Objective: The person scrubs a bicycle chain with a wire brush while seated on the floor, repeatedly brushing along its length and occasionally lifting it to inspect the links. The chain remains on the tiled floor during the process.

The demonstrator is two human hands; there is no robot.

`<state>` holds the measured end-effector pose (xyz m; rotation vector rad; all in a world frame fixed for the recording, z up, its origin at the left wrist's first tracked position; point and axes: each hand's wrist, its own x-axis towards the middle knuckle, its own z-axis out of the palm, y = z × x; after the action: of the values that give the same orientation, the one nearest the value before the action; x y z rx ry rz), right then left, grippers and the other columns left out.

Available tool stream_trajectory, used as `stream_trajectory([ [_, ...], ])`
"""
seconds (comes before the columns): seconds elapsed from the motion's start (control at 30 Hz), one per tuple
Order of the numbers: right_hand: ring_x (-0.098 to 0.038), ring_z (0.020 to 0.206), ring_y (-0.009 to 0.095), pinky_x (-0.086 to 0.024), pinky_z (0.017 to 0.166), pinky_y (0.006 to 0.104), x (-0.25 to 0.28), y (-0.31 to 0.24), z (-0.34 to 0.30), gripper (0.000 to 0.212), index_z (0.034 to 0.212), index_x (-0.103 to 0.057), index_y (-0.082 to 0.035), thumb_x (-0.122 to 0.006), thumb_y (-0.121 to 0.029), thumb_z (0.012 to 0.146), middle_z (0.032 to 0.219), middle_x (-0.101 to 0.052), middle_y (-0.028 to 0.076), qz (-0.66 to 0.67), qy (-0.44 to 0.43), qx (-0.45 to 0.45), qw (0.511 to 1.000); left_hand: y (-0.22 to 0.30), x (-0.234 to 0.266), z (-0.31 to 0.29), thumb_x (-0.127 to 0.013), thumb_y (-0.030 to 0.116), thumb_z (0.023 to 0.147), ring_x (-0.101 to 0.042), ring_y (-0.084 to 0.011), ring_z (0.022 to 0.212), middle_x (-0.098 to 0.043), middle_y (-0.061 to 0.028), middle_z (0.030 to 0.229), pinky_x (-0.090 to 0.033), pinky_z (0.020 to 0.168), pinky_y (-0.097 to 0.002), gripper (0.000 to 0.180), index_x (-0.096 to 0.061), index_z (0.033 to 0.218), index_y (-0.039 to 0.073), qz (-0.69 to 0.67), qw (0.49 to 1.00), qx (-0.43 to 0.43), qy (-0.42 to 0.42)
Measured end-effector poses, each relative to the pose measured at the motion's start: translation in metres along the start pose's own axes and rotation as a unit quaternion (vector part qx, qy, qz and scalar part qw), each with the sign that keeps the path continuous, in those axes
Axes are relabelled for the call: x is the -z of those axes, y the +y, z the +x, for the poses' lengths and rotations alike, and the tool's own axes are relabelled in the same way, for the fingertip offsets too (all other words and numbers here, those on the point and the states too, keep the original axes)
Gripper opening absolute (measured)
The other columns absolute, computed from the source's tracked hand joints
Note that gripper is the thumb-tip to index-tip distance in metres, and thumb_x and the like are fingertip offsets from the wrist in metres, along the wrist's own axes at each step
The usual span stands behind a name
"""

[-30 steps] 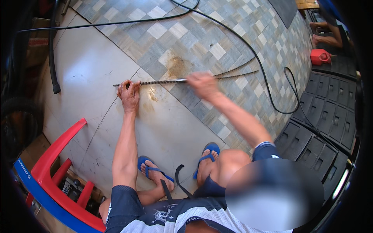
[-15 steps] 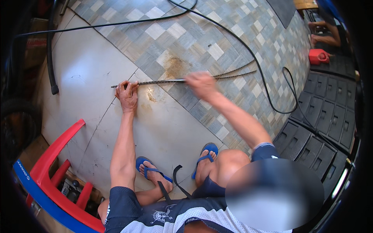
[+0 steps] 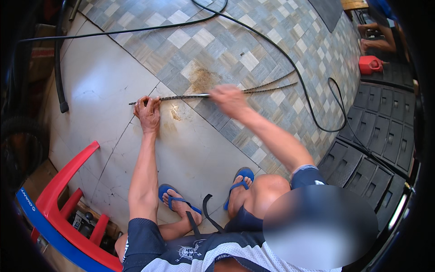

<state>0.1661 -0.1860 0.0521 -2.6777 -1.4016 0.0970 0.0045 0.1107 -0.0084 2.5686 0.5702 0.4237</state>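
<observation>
A dark bicycle chain (image 3: 179, 97) lies stretched across the floor, doubled, its two strands spreading apart on the right. Near its left end, my left hand (image 3: 148, 116) is closed with fingertips down on the chain, which sticks out a little past them. Farther right, my right hand (image 3: 230, 100) is over the chain, closed and smeared by motion. From its left side pokes the thin silver end of a tool (image 3: 204, 95), lying along the chain. The rest of that tool is hidden in the hand, so its kind does not show.
A long black hose (image 3: 276, 43) loops over the patterned mat (image 3: 253, 86). A brown stain (image 3: 202, 80) marks the mat beyond the chain. Red plastic furniture (image 3: 59, 199) stands at left, black drawers (image 3: 383, 111) at right. A red container (image 3: 370, 65) and another person's limbs (image 3: 383, 41) show far right.
My right hand has slid a little left along the chain, with the silver tool end. The left hand stays in place on the chain.
</observation>
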Motion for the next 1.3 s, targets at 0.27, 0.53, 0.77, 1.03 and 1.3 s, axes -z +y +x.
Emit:
stream_trajectory([
  [0.27,-0.069,0.088,0.022,-0.050,0.083,0.0406,0.085,0.070,-0.018,0.012,0.107,-0.070,-0.016,-0.060,-0.021,0.103,0.093,-0.070,0.002,-0.056,-0.034,-0.084,0.994,0.003,-0.002,0.002,-0.078,0.023,0.091,-0.055,-0.0256,0.115,-0.060,-0.0017,0.116,-0.036,0.105,-0.0467,0.016,-0.076,0.107,0.026,0.037,0.998,-0.035,0.043],
  [0.53,-0.070,0.091,0.023,-0.056,0.074,0.0394,0.014,0.024,-0.015,0.018,0.113,-0.068,-0.018,-0.057,-0.011,0.101,0.096,-0.069,0.006,0.077,0.005,-0.036,0.996,-0.003,-0.003,0.000,-0.077,0.024,0.092,-0.055,-0.0257,0.116,-0.060,-0.0007,0.115,-0.035,0.106,-0.0465,0.015,-0.076,0.107,0.026,0.014,1.000,-0.007,0.015],
  [0.77,-0.067,0.085,0.024,-0.053,0.074,0.0420,0.075,0.094,-0.039,0.014,0.110,-0.070,-0.017,-0.058,-0.020,0.104,0.091,-0.066,0.004,-0.037,0.021,-0.056,0.997,0.006,-0.001,0.002,-0.077,0.025,0.092,-0.054,-0.0252,0.118,-0.060,-0.0005,0.115,-0.034,0.107,-0.0464,0.015,-0.075,0.107,0.026,0.025,1.000,0.001,0.019],
  [1.03,-0.067,0.091,0.025,-0.053,0.076,0.0408,0.009,0.022,-0.036,0.016,0.114,-0.069,-0.015,-0.061,-0.019,0.100,0.098,-0.067,0.005,0.086,0.039,-0.051,0.994,-0.002,-0.002,0.000,-0.076,0.025,0.093,-0.054,-0.0253,0.118,-0.060,-0.0012,0.117,-0.034,0.107,-0.0460,0.016,-0.074,0.109,0.025,0.014,1.000,-0.012,0.005],
  [1.3,-0.066,0.084,0.023,-0.053,0.068,0.0405,0.045,0.067,-0.044,0.015,0.106,-0.072,-0.014,-0.059,-0.021,0.105,0.086,-0.066,0.005,0.010,0.088,-0.092,0.992,0.003,-0.004,0.002,-0.074,0.025,0.096,-0.053,-0.0261,0.117,-0.059,-0.0013,0.117,-0.035,0.107,-0.0476,0.014,-0.073,0.109,0.025,0.048,0.998,-0.022,0.016],
])
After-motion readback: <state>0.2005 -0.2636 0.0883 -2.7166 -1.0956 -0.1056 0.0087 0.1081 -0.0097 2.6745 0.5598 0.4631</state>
